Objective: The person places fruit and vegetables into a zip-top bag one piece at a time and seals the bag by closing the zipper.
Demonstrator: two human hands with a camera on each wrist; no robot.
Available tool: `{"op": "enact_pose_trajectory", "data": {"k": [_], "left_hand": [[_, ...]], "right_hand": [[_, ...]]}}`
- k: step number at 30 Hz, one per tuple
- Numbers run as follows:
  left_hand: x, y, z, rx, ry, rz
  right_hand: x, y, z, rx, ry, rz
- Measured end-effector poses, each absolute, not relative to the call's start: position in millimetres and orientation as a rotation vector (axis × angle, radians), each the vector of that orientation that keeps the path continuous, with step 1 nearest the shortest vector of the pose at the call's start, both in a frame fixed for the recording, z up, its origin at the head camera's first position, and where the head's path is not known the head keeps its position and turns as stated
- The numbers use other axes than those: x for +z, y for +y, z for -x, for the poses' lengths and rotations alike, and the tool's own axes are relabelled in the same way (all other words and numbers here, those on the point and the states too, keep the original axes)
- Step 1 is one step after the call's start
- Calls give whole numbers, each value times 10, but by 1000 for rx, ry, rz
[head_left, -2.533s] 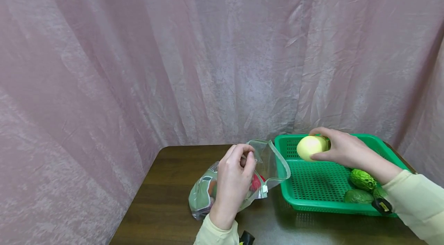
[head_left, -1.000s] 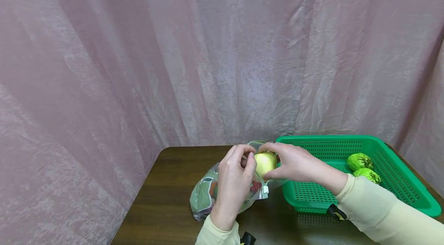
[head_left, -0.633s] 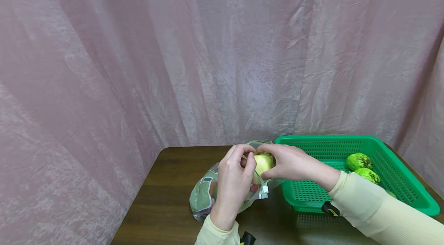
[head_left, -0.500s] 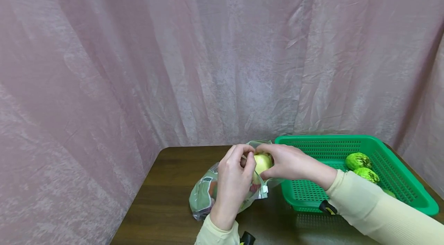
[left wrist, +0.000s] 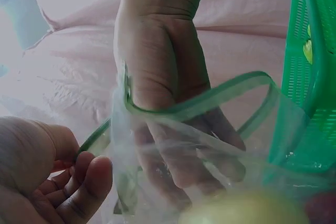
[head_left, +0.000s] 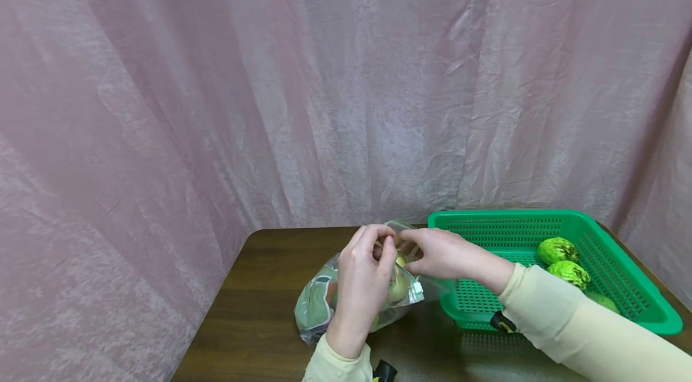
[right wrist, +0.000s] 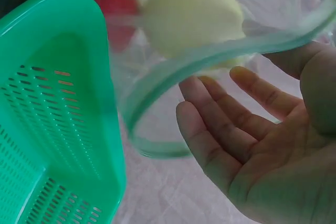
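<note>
Zip-top bag (head_left: 313, 311), clear w/ green trim, lay on the brown table (head_left: 259, 292), partly filled, mouth toward R. L hand (head_left: 359, 268) was at the mouth: thumb & fingers pinched the bag's edge, grip closed on it. Round pale-yellow fruit (right wrist: 191, 19) sat inside bag, nr. the mouth; red item (right wrist: 118, 19) lay next to it, type unclear thru film. R hand (head_left: 440, 254) was in the mouth, fingers spread & slightly bent, approx. half open, nothing held; fingertips nr. fruit, contact unclear. Green plastic basket (head_left: 513, 214), perforated, stood R of bag; two wrinkled green vegs. (head_left: 570, 274) and one smooth green item (head_left: 602, 302) lay toward its R side. Pink curtain (head_left: 346, 100) hung behind, full width.
</note>
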State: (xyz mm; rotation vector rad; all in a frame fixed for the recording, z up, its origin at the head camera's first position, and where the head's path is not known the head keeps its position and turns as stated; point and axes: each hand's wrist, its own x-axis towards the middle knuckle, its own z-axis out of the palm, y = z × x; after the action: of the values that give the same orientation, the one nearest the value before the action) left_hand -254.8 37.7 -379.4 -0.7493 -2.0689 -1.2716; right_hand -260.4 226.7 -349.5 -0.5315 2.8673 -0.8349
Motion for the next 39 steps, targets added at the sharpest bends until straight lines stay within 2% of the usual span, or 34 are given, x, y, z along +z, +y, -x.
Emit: {"op": "enact_pose_trajectory", "data": {"k": [12, 28, 39], "left_hand": [[-3825, 363, 2527, -1279, -2085, 732], [-3793, 333, 2543, -1274, -2081, 730], [-3802, 327, 2545, -1256, -2080, 718]], "right_hand": [[-3413, 2640, 2392, -905, 2926, 449], [-3524, 3572, 2213, -293, 3205, 221], [-3655, 4159, 2065, -143, 3084, 119]]}}
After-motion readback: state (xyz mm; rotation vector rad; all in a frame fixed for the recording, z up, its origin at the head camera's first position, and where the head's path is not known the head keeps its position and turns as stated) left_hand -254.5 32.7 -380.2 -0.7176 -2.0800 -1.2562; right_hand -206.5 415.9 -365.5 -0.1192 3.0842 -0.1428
